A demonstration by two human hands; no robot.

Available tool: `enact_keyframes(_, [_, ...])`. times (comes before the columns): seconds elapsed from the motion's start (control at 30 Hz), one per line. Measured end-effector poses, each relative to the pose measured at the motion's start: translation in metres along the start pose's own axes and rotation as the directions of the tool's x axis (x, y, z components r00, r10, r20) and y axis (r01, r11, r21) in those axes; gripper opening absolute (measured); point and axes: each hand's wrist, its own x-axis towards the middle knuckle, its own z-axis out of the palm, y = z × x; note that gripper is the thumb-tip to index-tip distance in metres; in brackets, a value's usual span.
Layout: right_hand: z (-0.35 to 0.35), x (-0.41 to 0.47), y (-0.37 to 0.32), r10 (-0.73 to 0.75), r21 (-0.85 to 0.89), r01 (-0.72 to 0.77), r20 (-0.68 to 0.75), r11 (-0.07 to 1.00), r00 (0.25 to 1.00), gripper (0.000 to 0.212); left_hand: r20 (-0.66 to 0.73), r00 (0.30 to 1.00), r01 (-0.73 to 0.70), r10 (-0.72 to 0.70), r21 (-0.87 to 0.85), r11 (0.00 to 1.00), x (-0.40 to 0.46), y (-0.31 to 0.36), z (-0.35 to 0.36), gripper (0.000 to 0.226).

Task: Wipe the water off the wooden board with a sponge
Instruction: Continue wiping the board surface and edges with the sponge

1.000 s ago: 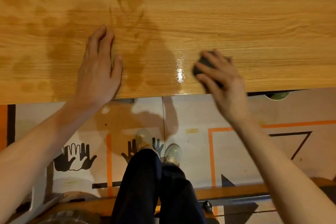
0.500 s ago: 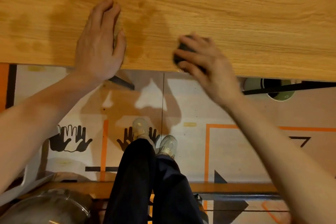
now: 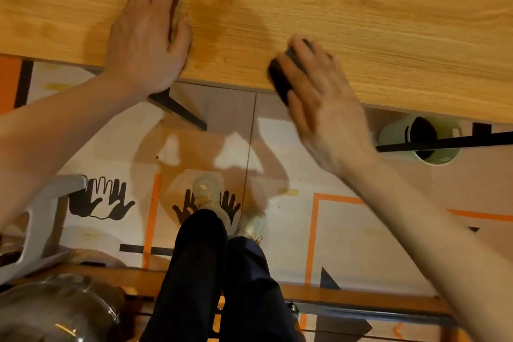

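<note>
Wooden board (image 3: pixel 361 16) spanning top of view, darker damp patch (image 3: pixel 222 22) near front edge. Left hand (image 3: pixel 147 36) lying flat, fingers extended, apparently bracing board. Right hand (image 3: pixel 319 97) gripping dark sponge (image 3: pixel 280 78), pressing it at front edge, beside patch.

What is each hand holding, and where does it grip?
The right hand grips the dark sponge from above, fingers curled over it. The left hand holds nothing, resting on the wooden board.

Pale floor (image 3: pixel 361 230) bears orange tape lines (image 3: pixel 315 230) and black handprints (image 3: pixel 102 200); a green cup (image 3: pixel 394 136) stands beneath.
</note>
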Motion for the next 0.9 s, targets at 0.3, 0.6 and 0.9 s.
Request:
enact_keyframes(0.3, [-0.037,-0.043,0.059,0.06,0.252,-0.07,0.048,0.965,0.997,0.048,-0.012,1.0,-0.011,0.011,0.005,1.0,0.001,-0.002,0.002,0.052])
enact_keyframes(0.6, [0.022,-0.032,0.042,-0.105,-0.008,0.112,-0.419,0.994,0.902,0.036,-0.033,0.999,-0.022,0.022,0.01,1.0,0.001,-0.001,0.003,0.052])
enact_keyframes(0.9, [0.034,0.009,-0.02,-0.214,0.069,0.246,-0.309,0.967,0.927,0.033,-0.016,0.999,-0.039,0.039,0.0,0.999,0.001,-0.002,0.002,0.054])
